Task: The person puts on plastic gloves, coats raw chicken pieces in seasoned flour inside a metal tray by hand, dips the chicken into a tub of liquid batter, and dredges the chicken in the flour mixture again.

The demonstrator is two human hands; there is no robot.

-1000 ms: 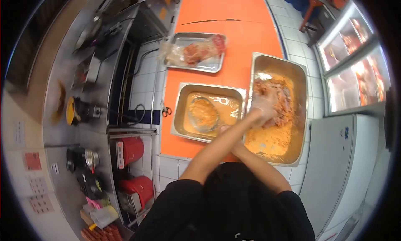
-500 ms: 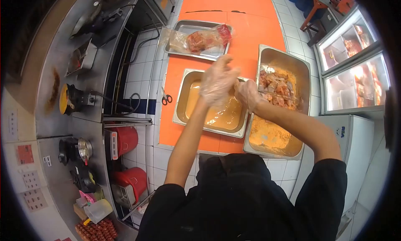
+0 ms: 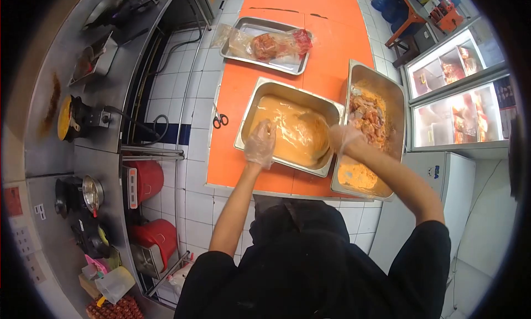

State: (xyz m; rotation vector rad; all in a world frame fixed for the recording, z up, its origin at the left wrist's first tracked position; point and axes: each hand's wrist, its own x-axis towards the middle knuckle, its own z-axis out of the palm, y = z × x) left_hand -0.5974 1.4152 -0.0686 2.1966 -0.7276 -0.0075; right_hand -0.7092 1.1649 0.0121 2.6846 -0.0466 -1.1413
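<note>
A deep metal pan (image 3: 251, 106) holds orange-tan liquid batter (image 3: 282, 120). My left hand (image 3: 260, 144), in a clear plastic glove, is closed at the pan's near left rim, its fingers curled over the inside edge. At the right rim, my right hand (image 3: 344, 137), gloved too, is closed over the batter. Beside its fingers a rounded greyish shape (image 3: 315, 135) sits partly in the batter, perhaps a strainer; I cannot tell. To the right, a longer metal pan (image 3: 395, 97) holds raw meat pieces (image 3: 366, 113) at its far part and orange crumbly powder (image 3: 358, 175) nearer me.
Farther back on the orange table (image 3: 326, 37) lies a metal tray (image 3: 238, 53) with bagged meat (image 3: 268, 45). Black-handled scissors (image 3: 220, 120) rest at the table's left edge. A steel counter (image 3: 99, 122) with pans runs along the left. A lit display fridge (image 3: 459, 114) stands right.
My hands have moved apart: the left came back to the near left rim, the right went slightly right and down. The batter pan has turned slightly, and the view has shifted.
</note>
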